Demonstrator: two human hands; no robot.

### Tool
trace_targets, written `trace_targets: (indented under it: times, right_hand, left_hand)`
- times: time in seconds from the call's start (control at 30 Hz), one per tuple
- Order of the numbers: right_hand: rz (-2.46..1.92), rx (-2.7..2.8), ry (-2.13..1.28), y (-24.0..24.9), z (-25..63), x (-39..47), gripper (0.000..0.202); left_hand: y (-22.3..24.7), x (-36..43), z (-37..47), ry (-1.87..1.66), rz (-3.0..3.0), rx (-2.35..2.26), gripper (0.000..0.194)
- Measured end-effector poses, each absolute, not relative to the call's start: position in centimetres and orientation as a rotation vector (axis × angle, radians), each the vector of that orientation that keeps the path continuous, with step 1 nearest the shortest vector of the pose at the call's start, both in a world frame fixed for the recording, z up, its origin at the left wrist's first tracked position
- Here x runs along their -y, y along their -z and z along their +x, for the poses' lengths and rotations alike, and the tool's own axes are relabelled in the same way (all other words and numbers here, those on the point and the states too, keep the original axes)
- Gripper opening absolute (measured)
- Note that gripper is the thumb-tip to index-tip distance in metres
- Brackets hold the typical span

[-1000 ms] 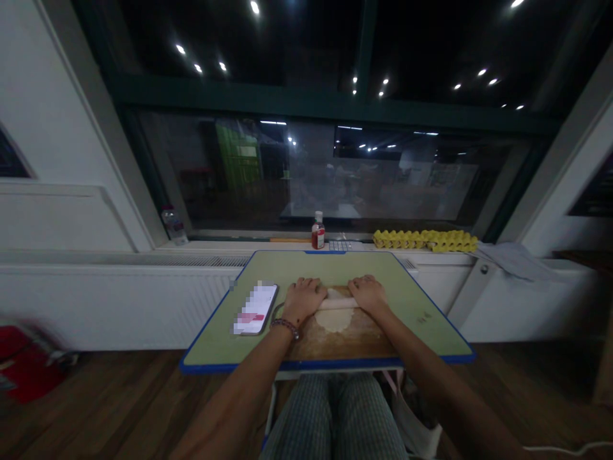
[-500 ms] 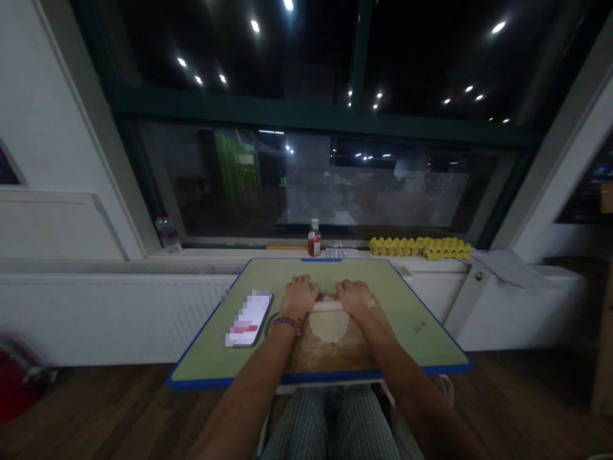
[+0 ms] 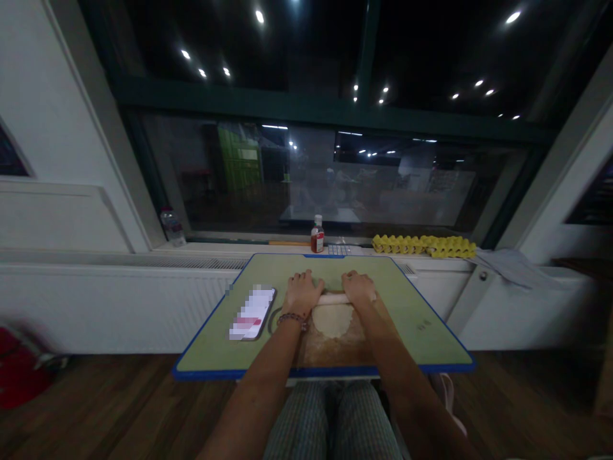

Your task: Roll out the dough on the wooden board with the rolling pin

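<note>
A pale rolling pin [image 3: 334,299] lies crosswise at the far edge of a thin, roughly round sheet of dough [image 3: 332,321]. Over the pin's left end rests my left hand [image 3: 304,292], fingers pointing forward and the thumb held out towards the middle. My right hand [image 3: 358,287] covers the right end, its fingers curled over it. Both palms hide the pin's ends. Beneath the dough is a floury brown board [image 3: 335,352]. A beaded bracelet [image 3: 293,317] circles my left wrist.
The green table [image 3: 421,351] has a blue rim. A lit phone [image 3: 253,313] lies left of my arm, near a dark curved object [image 3: 272,321]. On the sill stand a sauce bottle [image 3: 317,235], a clear bottle [image 3: 172,227] and yellow egg cartons [image 3: 424,245]. A radiator [image 3: 119,313] runs behind.
The fingers of my right hand are more curled. Both hands still cover the rolling pin at the dough's far edge. The whole view has shifted slightly.
</note>
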State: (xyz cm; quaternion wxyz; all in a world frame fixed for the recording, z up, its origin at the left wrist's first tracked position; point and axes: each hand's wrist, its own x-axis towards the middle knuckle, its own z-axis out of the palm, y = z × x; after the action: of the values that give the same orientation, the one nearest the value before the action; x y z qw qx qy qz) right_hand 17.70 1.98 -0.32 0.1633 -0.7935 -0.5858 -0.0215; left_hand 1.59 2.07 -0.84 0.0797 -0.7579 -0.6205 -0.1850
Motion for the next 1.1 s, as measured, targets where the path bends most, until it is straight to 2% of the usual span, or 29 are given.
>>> trace_targets:
  times: [0.6, 0.9, 1.1]
  right_hand:
    - [-2.232, 1.714, 0.076, 0.3, 17.7, -2.2, 0.046]
    - [-2.106, 2.032, 0.197, 0.0, 17.8, -1.7, 0.044]
    - [-2.03, 2.203, 0.262, -0.5, 17.9, -1.2, 0.04]
  left_hand:
    - [0.2, -2.5, 1.5, 0.46, -2.324, 2.004, 0.047]
    - [-0.4, -2.5, 1.5, 0.4, -2.333, 2.0, 0.04]
    - [0.0, -3.5, 1.6, 0.499, -2.305, 2.048, 0.042]
